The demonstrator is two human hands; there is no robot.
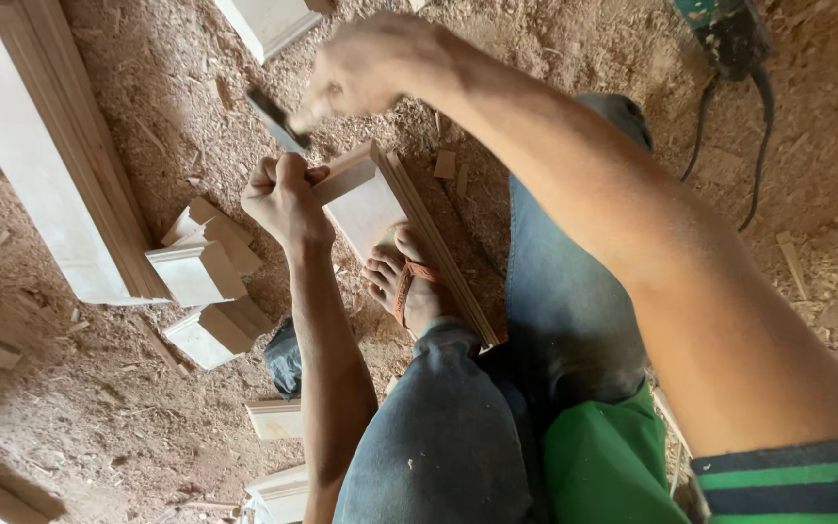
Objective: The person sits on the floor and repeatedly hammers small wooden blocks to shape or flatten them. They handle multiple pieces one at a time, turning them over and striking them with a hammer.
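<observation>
Left hand (283,199) fisted on wooden frame (380,209); right hand (366,68) grips blurred, probably hammer (273,118).

1. Warm, even daylight brightens the sawdust-strewn floor (128,408); no glare.
2. Soft shadows sit under the legs and wood offcuts (201,272).
3. The raised right hand (366,68) is motion-blurred.
4. Wide-angle stretch enlarges the near forearm.

two hands (285,199) (366,68), one foot (409,281), one hammer (273,118), three stacked wood blocks (201,272) at left and one power tool (725,34) are seen.
</observation>
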